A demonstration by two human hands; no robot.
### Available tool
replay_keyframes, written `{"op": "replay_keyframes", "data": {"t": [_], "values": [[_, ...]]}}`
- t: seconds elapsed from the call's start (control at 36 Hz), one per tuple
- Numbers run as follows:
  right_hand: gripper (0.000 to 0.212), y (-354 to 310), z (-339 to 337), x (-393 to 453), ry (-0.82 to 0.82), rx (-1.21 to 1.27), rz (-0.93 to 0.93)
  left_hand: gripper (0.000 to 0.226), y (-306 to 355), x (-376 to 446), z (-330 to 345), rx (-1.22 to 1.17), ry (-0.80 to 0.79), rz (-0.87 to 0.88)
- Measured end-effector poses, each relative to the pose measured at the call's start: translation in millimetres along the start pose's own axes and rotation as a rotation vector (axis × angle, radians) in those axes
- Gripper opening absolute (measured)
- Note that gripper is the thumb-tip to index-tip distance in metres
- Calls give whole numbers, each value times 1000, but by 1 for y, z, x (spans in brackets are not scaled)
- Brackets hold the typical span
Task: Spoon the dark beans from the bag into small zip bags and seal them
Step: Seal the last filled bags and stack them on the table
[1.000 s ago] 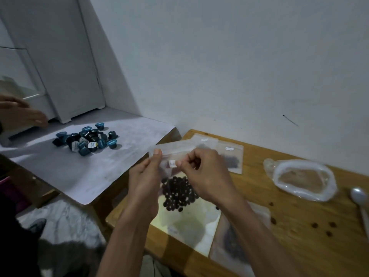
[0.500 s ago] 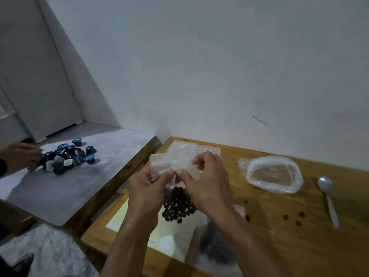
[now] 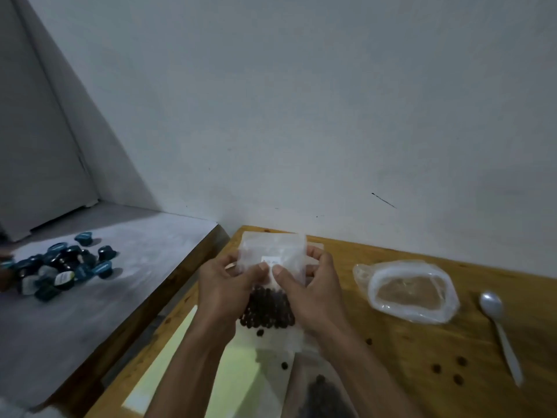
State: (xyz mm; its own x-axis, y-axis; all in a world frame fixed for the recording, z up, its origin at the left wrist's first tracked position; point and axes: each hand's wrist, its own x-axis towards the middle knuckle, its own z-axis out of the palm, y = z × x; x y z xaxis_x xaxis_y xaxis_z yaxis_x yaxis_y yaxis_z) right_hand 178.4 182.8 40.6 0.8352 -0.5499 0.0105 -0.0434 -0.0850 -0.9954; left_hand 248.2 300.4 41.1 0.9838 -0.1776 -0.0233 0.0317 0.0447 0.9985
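Landmark: the zip bag (image 3: 271, 260), held upright over the near-left part of the wooden table (image 3: 422, 342).

Far left of the bag, on a grey surface: a heap of blue capsules (image 3: 60, 267), not part of this task.

Just left of the bag: left hand (image 3: 223, 285), thumb and fingers pinching the bag's upper part.

In the bag's lower half: dark beans (image 3: 268, 306), settled at the bottom, which suggests the bag is held upright to keep them clear of the strip.

Just right: right hand (image 3: 310, 291), thumb pinching beside the left thumb, evidently pressing the seal.

Right of the bag: a rolled-down plastic bag (image 3: 410, 291), apparently near empty; stray beans (image 3: 446, 369); spoon (image 3: 497, 324), lying unused.
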Motion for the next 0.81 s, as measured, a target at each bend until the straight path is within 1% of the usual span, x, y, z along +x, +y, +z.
{"op": "replay_keyframes", "data": {"t": [0.06, 0.08, 0.14, 0.22, 0.28, 0.39, 0.5, 0.61, 0.72, 0.81], "values": [[64, 5, -4, 10, -31, -25, 27, 33, -3, 20, 9, -5, -26, -12], [64, 9, -5, 16, -16, -34, 34, 38, -4, 30, 14, 0, -56, -13], [63, 14, -7, 34, 71, -32, 37, 51, -5, 47, 26, 44, -126, 1], [66, 21, -11, 64, 195, -70, 43, 88, -9, 68, 44, 259, -202, 76], [67, 26, -13, 81, 232, -113, 53, 95, -16, 81, 53, 393, -221, 138], [61, 40, -12, 108, 311, -209, 99, 95, -34, 101, 70, 608, -198, 219], [57, 54, -6, 122, 354, -368, 127, 91, -48, 110, 80, 715, -180, 261], [62, 67, -5, 126, 348, -571, 110, 78, -52, 109, 86, 817, -208, 314], [47, 68, -8, 121, 303, -661, 58, 68, -49, 105, 88, 874, -190, 336], [41, 64, -10, 107, 262, -694, 11, 61, -47, 98, 82, 887, -170, 376]]}}
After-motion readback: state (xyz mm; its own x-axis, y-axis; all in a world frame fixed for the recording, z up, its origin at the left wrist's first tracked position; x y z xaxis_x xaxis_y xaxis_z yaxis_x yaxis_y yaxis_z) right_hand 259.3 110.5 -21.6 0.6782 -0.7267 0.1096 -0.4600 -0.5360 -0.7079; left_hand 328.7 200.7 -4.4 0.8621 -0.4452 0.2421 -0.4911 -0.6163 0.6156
